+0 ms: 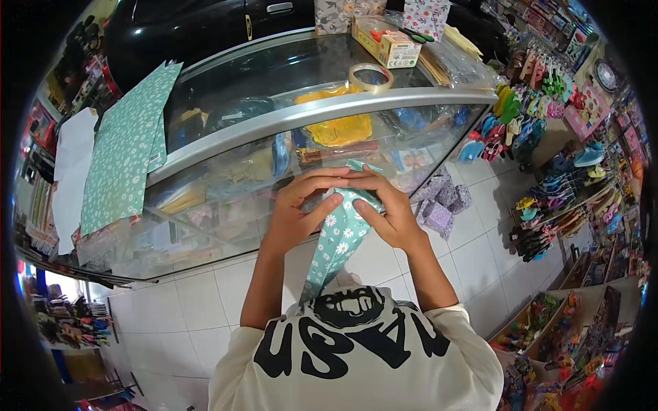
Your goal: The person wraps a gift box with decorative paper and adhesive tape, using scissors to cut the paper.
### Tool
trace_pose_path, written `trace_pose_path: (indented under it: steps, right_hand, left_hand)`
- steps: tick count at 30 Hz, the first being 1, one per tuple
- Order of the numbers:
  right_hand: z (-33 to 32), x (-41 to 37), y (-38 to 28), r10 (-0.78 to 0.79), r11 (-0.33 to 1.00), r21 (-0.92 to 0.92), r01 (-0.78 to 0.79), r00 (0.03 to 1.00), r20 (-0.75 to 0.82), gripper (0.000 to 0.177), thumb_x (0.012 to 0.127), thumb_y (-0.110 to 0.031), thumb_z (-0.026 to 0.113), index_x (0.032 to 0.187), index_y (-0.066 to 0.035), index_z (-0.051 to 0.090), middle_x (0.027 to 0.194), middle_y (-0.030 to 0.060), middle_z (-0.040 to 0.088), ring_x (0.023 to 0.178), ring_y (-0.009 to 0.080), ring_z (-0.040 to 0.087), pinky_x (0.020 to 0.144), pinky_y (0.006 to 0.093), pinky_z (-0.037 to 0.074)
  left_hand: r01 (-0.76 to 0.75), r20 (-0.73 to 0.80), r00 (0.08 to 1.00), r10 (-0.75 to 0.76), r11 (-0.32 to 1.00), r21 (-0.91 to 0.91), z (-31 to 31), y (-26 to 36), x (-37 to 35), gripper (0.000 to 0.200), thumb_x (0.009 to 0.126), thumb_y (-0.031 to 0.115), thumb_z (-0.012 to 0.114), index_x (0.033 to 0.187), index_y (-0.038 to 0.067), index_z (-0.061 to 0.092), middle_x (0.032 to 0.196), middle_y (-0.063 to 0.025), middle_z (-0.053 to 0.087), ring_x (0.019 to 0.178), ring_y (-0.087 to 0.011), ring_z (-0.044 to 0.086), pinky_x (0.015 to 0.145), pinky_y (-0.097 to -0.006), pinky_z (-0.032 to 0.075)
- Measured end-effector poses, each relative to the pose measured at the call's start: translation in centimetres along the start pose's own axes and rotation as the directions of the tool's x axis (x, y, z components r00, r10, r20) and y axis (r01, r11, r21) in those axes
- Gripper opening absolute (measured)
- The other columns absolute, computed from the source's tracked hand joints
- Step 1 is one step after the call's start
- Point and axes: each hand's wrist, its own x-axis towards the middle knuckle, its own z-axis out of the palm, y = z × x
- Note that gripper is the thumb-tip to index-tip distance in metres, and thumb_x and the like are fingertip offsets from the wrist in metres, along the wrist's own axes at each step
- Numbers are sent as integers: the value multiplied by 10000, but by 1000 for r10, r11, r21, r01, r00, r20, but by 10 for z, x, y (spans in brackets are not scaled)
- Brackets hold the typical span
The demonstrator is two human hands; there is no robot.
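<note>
A piece of mint-green wrapping paper (344, 229) with white daisies is between my two hands, in front of my chest. It is folded or rolled, and a long tapering part hangs down toward my shirt. My left hand (306, 200) grips its upper left side, thumb in front and fingers bent over the top. On the other side, my right hand (387, 205) pinches the paper with its thumb in front and fingers behind. The fingertips of both hands meet at the upper edge, where a small corner of paper sticks up. Whether anything lies inside the paper is hidden.
Before me stands a glass display counter (274, 109) with a metal edge. On it lie a tape roll (371, 77), a small box (399, 50), scissors (417, 35) and daisy-patterned sheets (127, 147). Purple patterned paper (440, 202) is on the floor; sandals (507, 113) hang at right.
</note>
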Motion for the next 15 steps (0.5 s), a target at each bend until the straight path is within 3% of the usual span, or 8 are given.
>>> trace_pose_path:
  steps: [3, 6, 10, 15]
  right_hand:
    - [5, -1, -2, -58, 998, -7, 58, 992, -114, 211, 823, -50, 684, 1025, -54, 627, 1146, 107, 646, 1147, 294, 584, 1104, 489, 312]
    - [5, -5, 0, -135, 988, -99, 121, 978, -159, 202, 779, -38, 732, 971, -46, 669, 1097, 118, 669, 1145, 299, 587, 1082, 513, 325]
    - [6, -11, -7, -130, 972, -220, 87, 974, -188, 200, 731, -43, 784, 923, -40, 729, 1047, 117, 688, 1133, 296, 592, 1035, 487, 380]
    - [13, -10, -6, -108, 994, -55, 97, 966, -235, 211, 731, -71, 789, 938, -72, 751, 1042, 70, 686, 1093, 270, 603, 969, 417, 435]
  left_hand:
    - [53, -36, 998, -60, 986, -161, 5, 3, -2, 230, 846, -33, 649, 1068, 15, 686, 1210, -118, 635, 1225, -221, 541, 969, -329, 491]
    - [-26, -22, 999, 24, 993, -112, 2, -4, -4, 216, 843, -47, 645, 1045, 13, 688, 1189, -121, 643, 1231, -232, 536, 978, -329, 492]
    - [-83, 14, 996, 83, 996, 21, -7, -3, -6, 211, 812, -21, 684, 1013, 37, 705, 1144, -92, 666, 1210, -241, 550, 989, -358, 468]
    - [-157, 38, 988, 153, 933, 325, -7, 15, -5, 232, 761, 67, 761, 990, 80, 724, 1095, -47, 685, 1154, -255, 574, 984, -383, 431]
